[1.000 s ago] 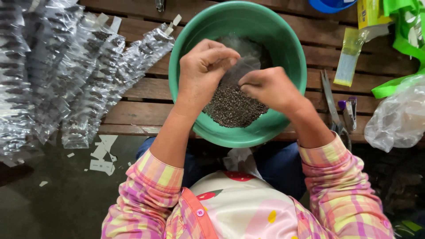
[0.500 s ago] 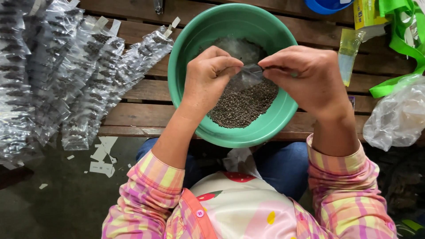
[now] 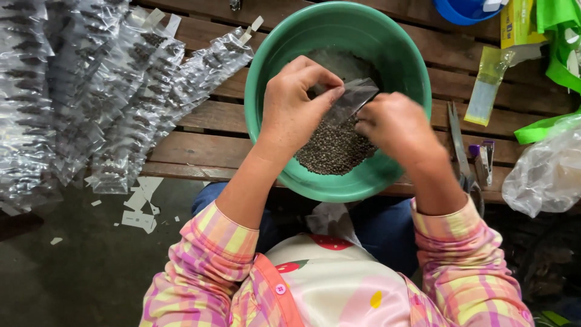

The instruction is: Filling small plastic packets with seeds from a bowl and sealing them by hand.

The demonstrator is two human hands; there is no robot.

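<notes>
Over the green bowl (image 3: pixel 266 145), the left hand (image 3: pixel 293 112) pinches the small clear bag (image 3: pixel 351 100) at its 3 o'clock; the bag's long axis slants toward 1 o'clock, above the dark seeds (image 3: pixel 333 148). The right hand (image 3: pixel 393 124), at the bag's 4 o'clock, touches its lower end, fingers curled – what they grip cannot be told

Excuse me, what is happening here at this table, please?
A person in a pink plaid shirt holds a small clear plastic bag with both hands over a green bowl of small dark seeds. The left hand pinches the bag's edge, and the right hand holds its other side. The bowl sits on a wooden slatted table. Strips of filled clear packets lie to the left, and scissors to the right.
</notes>
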